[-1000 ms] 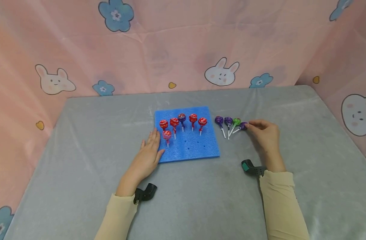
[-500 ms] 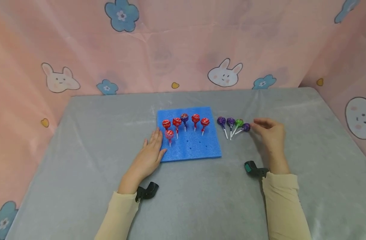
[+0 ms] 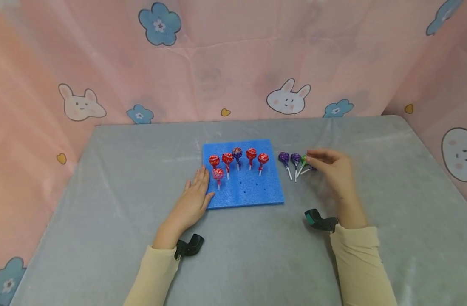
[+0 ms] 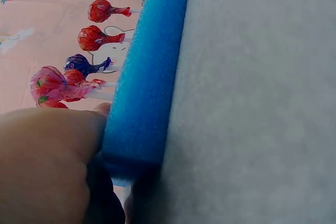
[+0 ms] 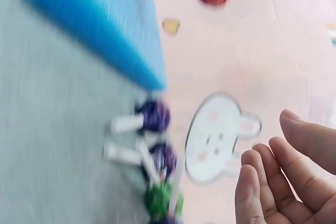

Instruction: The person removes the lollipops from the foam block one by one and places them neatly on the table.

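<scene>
My left hand (image 3: 191, 206) lies along the left edge of a blue foam board (image 3: 233, 200), fingers straight and thumb at the near corner. Several wrapped lollipops stand upright in the board: red ones such as the rightmost lollipop (image 3: 263, 158), a dark blue lollipop (image 3: 237, 152) and a pink lollipop (image 3: 218, 173). Over a row of loose lollipops hovers my right hand (image 3: 334, 176), its thumb and fingers apart with nothing between them in the right wrist view. In that row are a purple lollipop (image 3: 284, 157), another purple lollipop (image 3: 295, 158), a green lollipop (image 5: 160, 199) and a third purple one, partly hidden by the hand.
Small holes show in the front part of the board. Grey cloth (image 3: 256, 255) covers the table. Behind it hangs a pink curtain (image 3: 233, 63) with rabbits and flowers. Each wrist wears a black camera mount, such as the right mount (image 3: 321, 221).
My right hand was at the rightmost purple lollipop, let go of it, drew back slightly right, then moved left over the row. My left hand stays on the board.
</scene>
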Demonstrator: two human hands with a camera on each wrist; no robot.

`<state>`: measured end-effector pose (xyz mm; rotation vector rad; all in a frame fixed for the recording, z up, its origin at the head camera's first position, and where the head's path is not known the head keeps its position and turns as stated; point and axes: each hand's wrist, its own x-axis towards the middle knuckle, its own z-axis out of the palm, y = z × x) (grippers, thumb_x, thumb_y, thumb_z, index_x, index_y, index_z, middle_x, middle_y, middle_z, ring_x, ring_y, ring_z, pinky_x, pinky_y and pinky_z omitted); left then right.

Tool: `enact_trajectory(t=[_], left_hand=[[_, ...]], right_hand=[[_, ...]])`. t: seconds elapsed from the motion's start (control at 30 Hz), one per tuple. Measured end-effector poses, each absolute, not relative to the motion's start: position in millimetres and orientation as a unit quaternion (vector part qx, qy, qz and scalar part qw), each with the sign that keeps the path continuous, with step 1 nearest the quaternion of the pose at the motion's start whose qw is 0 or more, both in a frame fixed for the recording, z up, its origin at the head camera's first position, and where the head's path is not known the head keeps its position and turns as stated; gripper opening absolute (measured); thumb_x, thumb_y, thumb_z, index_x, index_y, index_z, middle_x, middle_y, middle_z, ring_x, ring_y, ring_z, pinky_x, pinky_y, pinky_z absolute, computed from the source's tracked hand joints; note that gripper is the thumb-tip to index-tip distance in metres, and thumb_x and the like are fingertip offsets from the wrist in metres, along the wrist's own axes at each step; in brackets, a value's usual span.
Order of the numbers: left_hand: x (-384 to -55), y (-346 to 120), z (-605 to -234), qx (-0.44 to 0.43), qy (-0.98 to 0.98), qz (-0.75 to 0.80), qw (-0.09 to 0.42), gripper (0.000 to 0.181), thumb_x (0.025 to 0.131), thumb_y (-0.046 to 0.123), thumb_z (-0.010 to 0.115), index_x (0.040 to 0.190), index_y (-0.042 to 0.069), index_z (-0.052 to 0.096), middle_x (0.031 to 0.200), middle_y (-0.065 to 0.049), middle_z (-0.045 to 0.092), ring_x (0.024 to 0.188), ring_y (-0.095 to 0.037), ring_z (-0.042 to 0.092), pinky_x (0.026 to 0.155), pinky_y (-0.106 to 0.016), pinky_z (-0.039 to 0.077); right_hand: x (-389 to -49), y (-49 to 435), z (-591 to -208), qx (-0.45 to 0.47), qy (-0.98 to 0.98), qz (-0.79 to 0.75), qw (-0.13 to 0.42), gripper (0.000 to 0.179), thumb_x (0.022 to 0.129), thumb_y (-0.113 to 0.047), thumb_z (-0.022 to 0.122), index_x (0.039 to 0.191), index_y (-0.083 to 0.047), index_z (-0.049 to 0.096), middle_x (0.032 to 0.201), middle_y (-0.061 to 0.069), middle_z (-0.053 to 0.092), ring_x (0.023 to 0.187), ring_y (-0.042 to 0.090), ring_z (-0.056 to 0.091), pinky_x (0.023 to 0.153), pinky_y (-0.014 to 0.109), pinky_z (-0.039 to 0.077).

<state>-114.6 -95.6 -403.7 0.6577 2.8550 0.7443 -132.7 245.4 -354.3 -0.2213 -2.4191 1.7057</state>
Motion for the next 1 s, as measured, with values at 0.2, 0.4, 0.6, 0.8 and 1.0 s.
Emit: enact_trajectory(t=[0.2,0.4,0.6,0.8,1.0], left_hand=[[-116,-93,-405,0.214,0.943,0.244,0.064,0.061,0.102,0.024,0.042,0.148,-0.006,0.015,0.155,-0.018,0.007,0.142,-0.032,0.008,0.112,-0.053,0.010],[-115,-93,-405,0.210,0.945,0.242,0.069,0.062,0.101,0.025,0.042,0.148,-0.005,0.015,0.155,-0.018,0.007,0.142,-0.032,0.008,0.112,-0.052,0.009],[-114,-93,-407,0.215,0.945,0.234,0.074,0.062,0.102,0.026,0.041,0.148,-0.004,0.013,0.155,-0.018,0.006,0.142,-0.031,0.007,0.112,-0.051,0.009],[-111,-93,-407,0.219,0.943,0.239,0.076,0.061,0.102,0.025,0.040,0.148,-0.004,0.013,0.155,-0.018,0.005,0.142,-0.031,0.007,0.112,-0.052,0.009],[-114,-96,-404,0.214,0.943,0.250,0.059,0.062,0.101,0.024,0.042,0.148,-0.006,0.014,0.155,-0.018,0.007,0.142,-0.032,0.008,0.111,-0.053,0.010]], right_hand=[[-137,226,-348,-0.029,-0.820,0.570,0.047,0.035,0.087,-0.014,0.069,0.113,0.009,0.064,0.090,-0.013,0.066,0.083,-0.001,0.060,0.073,0.014,0.048],[-144,207,-348,-0.019,-0.832,0.554,0.027,0.032,0.088,-0.016,0.068,0.112,0.005,0.065,0.108,0.018,0.065,0.083,0.001,0.061,0.074,0.018,0.050],[-144,195,-359,-0.008,-0.805,0.593,0.025,0.030,0.087,-0.008,0.068,0.111,0.010,0.064,0.104,0.018,0.065,0.082,0.002,0.062,0.076,0.018,0.051],[-141,193,-367,-0.022,-0.800,0.600,0.011,0.031,0.087,-0.010,0.068,0.111,0.009,0.064,0.107,0.022,0.064,0.085,0.003,0.062,0.078,0.015,0.049],[-147,187,-364,-0.005,-0.797,0.604,0.000,0.031,0.087,-0.007,0.068,0.112,0.010,0.062,0.109,0.025,0.062,0.085,0.003,0.062,0.080,0.016,0.049]])
